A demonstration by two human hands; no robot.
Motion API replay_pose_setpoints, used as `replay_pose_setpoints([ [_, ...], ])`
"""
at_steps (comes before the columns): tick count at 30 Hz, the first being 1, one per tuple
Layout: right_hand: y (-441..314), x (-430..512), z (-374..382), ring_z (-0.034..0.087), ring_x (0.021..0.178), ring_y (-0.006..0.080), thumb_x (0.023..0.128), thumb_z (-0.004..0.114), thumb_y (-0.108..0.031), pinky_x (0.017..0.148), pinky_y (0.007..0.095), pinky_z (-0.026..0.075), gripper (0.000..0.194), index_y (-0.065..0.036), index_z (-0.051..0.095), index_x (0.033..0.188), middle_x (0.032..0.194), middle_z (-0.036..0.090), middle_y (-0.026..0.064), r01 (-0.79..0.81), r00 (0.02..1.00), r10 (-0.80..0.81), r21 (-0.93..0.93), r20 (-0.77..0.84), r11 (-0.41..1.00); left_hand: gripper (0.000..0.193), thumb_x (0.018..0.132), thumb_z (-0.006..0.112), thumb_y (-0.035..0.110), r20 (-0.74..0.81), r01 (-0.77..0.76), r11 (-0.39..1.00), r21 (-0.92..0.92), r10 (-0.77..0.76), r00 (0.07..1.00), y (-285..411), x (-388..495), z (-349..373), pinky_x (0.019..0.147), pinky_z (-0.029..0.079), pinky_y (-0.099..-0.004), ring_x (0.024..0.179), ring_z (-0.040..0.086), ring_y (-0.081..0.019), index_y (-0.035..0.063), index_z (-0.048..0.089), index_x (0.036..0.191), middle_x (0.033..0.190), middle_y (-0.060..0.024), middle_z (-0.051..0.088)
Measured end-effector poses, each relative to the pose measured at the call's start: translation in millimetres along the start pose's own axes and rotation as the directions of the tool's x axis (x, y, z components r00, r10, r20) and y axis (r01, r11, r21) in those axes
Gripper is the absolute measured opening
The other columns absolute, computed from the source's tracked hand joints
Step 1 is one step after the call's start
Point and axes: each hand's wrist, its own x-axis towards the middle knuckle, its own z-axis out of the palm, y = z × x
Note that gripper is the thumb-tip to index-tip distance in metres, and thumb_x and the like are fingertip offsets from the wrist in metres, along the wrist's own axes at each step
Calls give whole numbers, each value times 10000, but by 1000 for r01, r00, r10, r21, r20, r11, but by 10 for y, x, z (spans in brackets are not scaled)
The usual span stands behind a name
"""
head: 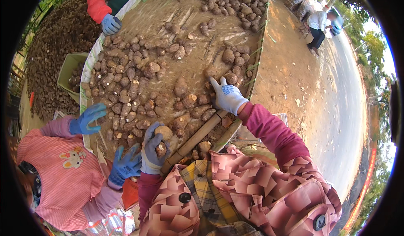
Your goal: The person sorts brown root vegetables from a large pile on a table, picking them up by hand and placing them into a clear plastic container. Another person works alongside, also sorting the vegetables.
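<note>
My left hand [154,155], in a grey-blue work glove, grips two brown taro corms, a pale round taro [164,132] and a smaller taro [161,149] below it. My right hand [228,94], gloved in pale grey with blue print, reaches over the work table [195,21] with its thumb and a finger spread. Beyond those fingertips is a blurred brown taro [210,70]; the lower fingers are partly hidden. Beside this hand sits a cluster of taros [233,57]. Between my two hands lie more taros [189,101], some with pale cut ends.
A bamboo pole [195,138] crosses the near table edge. At left, a co-worker's blue-gloved hands [126,163] come close to my left hand. Another gloved hand [111,24] rests at the far rim. A green bin [68,75] and a large taro heap [56,49] stand left.
</note>
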Motion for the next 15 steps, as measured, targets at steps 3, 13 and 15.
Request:
replay_pose_setpoints([
  [3,58,234,-9,688,1177,461,882,646,-118,959,493,573,735,-160,438,1585,1397,618,297,-37,998,39,48,-45,998,532,954,679,66,124,-223,947,231,198,972,-122,141,119,771,592,-348,1063,695,-238,155,552,1463,1434,-162,597],
  [13,79,-293,-269,633,902,106,950,766,-135,750,262,550,415,-35,653,1336,1093,711,24,35,899,-402,884,176,466,500,967,666,215,271,-159,984,-85,177,946,-2,372,213,880,575,-396,1139,678,-300,62,538,1426,1351,-179,648],
  [15,19,-405,-227,630,984,96,957,755,-115,751,242,552,429,-29,645,1362,1225,678,20,-22,789,-600,983,131,185,584,1062,594,528,349,454,773,-444,-318,882,39,454,243,714,600,-369,960,725,-276,56,564,1406,1273,-160,690],
])
